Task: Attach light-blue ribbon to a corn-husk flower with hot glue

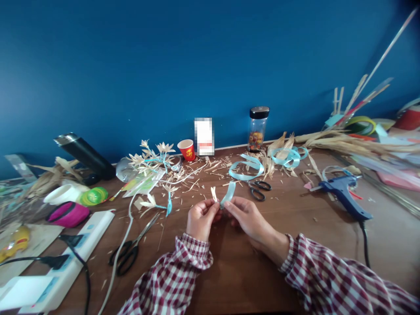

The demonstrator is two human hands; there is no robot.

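Observation:
Close together over the middle of the table, both my hands are closed in pinches. Between the thumb and fingers of my left hand [202,217] is a small pale corn-husk flower [213,194], its narrow petals pointing up. My right hand [247,217] pinches a short piece of light blue ribbon [229,192], whose free end curls upward. The ribbon's lower end meets the flower's base at my fingertips, where the fingers hide the details. Just beyond my right hand lie black-handled scissors [259,192] and a loop of blue ribbon [246,168].
Finished husk flowers [154,155] stand back left, near a red paper cup [187,150]. A blue glue gun [344,194] lies right. Larger scissors [131,249], a white cable [130,214] and a power strip [78,249] occupy the left. Husk scraps litter the back near a glass jar [257,131].

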